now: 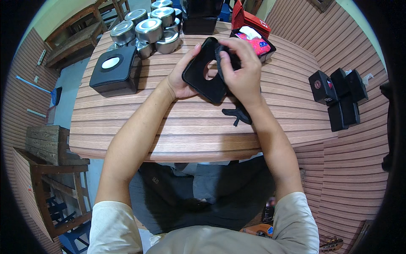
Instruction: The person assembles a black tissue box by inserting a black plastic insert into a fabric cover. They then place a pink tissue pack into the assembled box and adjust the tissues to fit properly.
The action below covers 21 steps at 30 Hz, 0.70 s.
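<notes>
My left hand [180,78] grips a black tissue box lid [200,78] by its left edge and underside, holding it tilted above the table. The lid is flat with rounded corners, and an oval hole in its middle shows fingers behind it. My right hand [245,67] is closed on a bunched black cloth [237,114], thumb and fingers pinching it at the lid's right edge. A loose end of the cloth hangs below that hand, over the table.
On the wooden-slat table [203,139], a black tissue box [114,72] stands left, before stacked round metal tins [149,30]. Farther back are a black box [198,25], a red case [251,22] and a tissue pack [256,42]. Several black boxes [338,99] sit right.
</notes>
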Tool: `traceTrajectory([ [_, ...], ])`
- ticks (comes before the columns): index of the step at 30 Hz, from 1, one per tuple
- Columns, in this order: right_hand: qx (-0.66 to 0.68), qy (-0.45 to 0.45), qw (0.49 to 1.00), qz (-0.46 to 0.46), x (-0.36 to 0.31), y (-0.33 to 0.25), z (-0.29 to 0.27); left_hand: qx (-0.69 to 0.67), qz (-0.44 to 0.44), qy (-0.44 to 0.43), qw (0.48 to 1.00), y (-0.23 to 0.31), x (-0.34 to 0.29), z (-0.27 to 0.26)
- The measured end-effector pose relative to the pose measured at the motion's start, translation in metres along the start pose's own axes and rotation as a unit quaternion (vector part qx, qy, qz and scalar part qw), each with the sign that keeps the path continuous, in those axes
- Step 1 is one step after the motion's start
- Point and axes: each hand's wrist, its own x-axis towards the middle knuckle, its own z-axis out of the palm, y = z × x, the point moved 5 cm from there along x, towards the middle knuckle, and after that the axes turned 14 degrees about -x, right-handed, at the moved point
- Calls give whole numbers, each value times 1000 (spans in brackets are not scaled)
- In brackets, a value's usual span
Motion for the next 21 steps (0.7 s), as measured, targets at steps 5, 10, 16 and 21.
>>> traceTrajectory([
  [5, 5, -96, 992, 76, -5, 36, -4, -53, 56, -52, 996, 17, 0, 5],
  [10, 79, -218, 963, 140, -15, 47, 9, -26, 67, -16, 997, 22, -3, 5],
  [16, -26, -65, 978, 196, -10, 71, -8, 54, 109, 45, 991, 23, -4, 9],
  [21, 103, 40, 924, 366, -15, 102, -21, 52, 108, 68, 990, 25, -3, 4],
])
